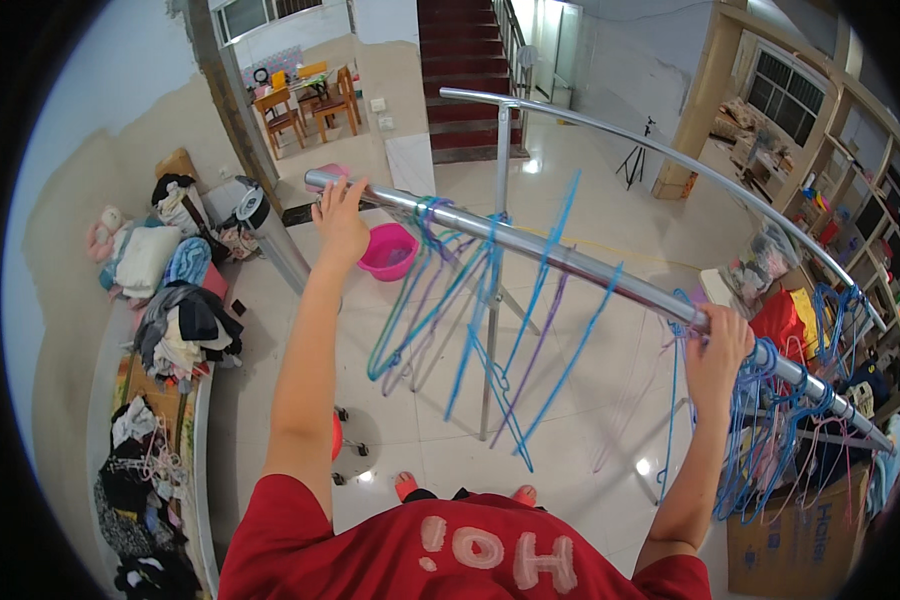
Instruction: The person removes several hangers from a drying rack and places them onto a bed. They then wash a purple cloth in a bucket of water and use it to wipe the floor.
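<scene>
A metal rail of a clothes drying rack (pixel 547 251) runs across in front of me, sloping down to the right. Near its left end, my left hand (pixel 343 225) rests over the rail with its fingers on top. My right hand (pixel 720 349) is closed around the rail farther right. Blue, teal and purple wire hangers (pixel 427 300) hang from the rail between my hands, some of them blurred. Right of my right hand, a dense bunch of blue and pink hangers (pixel 776 427) hangs. The rack's second, curved rail (pixel 645 142) lies beyond, with blue hangers at its right end.
Clothes are heaped on a bench (pixel 208 435) at the left, beside a metal cylinder (pixel 274 236). A pink basin (pixel 388 253) stands on the floor beyond the rail. A cardboard box (pixel 799 532) is at the lower right. Farther off are stairs (pixel 465 90) and a tripod (pixel 634 159).
</scene>
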`<action>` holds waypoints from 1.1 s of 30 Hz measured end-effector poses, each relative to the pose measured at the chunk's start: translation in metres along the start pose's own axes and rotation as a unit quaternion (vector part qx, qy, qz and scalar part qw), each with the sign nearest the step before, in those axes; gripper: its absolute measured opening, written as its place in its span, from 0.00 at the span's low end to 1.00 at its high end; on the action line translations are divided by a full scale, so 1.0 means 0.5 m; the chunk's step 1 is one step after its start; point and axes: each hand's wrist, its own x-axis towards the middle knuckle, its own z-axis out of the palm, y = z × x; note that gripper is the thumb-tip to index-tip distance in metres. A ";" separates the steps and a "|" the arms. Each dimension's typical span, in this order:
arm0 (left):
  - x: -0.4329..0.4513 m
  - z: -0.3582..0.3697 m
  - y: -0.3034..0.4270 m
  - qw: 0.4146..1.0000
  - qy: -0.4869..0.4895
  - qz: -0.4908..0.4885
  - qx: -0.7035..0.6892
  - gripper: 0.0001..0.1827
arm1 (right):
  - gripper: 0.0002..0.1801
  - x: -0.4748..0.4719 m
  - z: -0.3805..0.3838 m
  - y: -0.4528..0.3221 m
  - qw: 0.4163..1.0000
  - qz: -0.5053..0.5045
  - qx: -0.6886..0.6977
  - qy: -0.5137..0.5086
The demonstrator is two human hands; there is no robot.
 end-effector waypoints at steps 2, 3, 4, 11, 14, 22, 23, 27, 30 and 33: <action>0.009 0.006 -0.015 0.999 -0.009 0.001 -0.038 0.23 | 0.18 -0.001 0.002 0.012 1.000 0.010 -0.020 0.020; 0.018 0.006 -0.021 0.998 -0.015 0.001 -0.065 0.22 | 0.18 -0.002 0.005 0.015 0.999 0.017 -0.028 0.019; 0.027 0.012 -0.027 0.997 -0.020 0.006 -0.075 0.22 | 0.18 -0.001 0.004 0.017 0.999 0.023 -0.028 0.011; 0.066 0.046 -0.049 0.950 -0.014 0.160 -0.269 0.19 | 0.22 -0.015 0.017 -0.017 0.990 0.106 -0.093 0.023; 0.058 0.023 -0.048 0.943 -0.002 0.176 -0.281 0.19 | 0.30 0.005 0.064 -0.192 0.990 0.116 0.005 0.077; 0.040 0.009 -0.026 0.941 0.013 0.175 -0.291 0.21 | 0.32 0.094 0.190 -0.452 0.995 0.030 0.096 -0.009; 0.041 0.007 -0.027 0.938 0.015 0.179 -0.297 0.21 | 0.30 0.095 0.198 -0.460 0.996 0.041 0.078 0.002; 0.033 0.007 -0.029 0.940 0.020 0.166 -0.298 0.22 | 0.26 0.099 0.215 -0.456 0.998 0.041 0.040 0.021; 0.027 0.015 -0.008 0.933 0.011 0.169 -0.317 0.23 | 0.24 0.098 0.204 -0.448 0.997 0.066 0.021 0.022; 0.032 0.013 -0.002 0.925 0.028 0.178 -0.335 0.23 | 0.22 0.100 0.207 -0.451 0.995 0.086 0.004 0.040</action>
